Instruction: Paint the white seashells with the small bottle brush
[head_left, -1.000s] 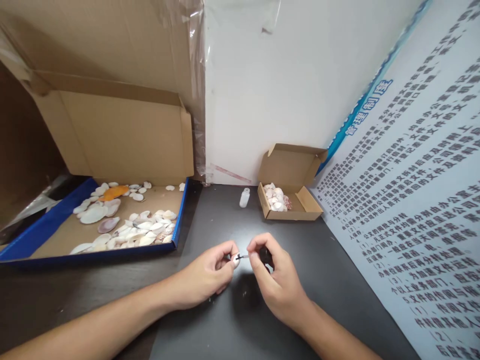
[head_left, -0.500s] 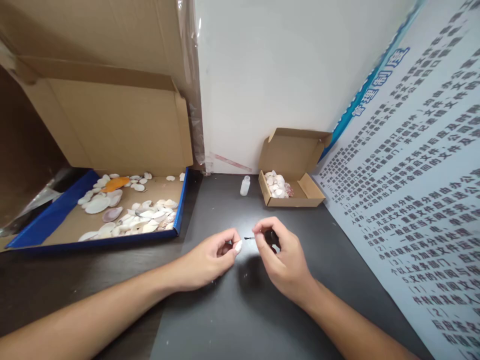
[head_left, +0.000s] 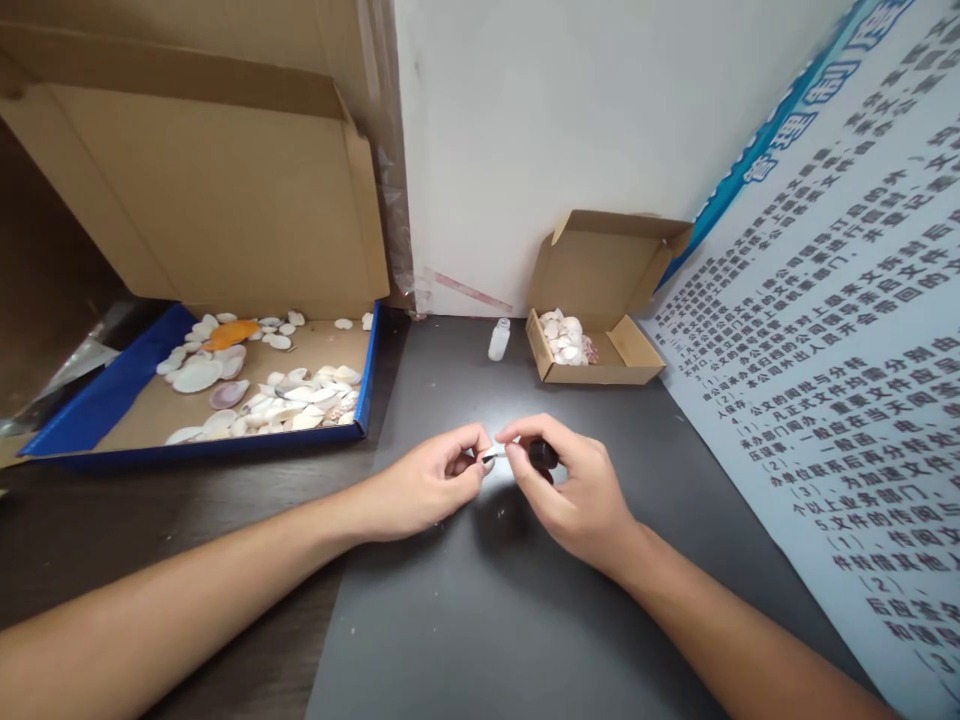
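White shell point(head_left: 488, 466), pinched in the left hand point(head_left: 429, 487), sits nearer the camera than the bottle point(head_left: 499, 341); the black-handled brush point(head_left: 498, 455), gripped by the right hand point(head_left: 579, 487), now reaches it, after a gap earlier.

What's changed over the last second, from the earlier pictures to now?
The brush in the right hand was at the shell, drew off to the right, and has come back left to it. The left hand still pinches the shell; nothing was let go. The whole view has shifted, seemingly from head motion. The bottle, blue box and small box stayed put.
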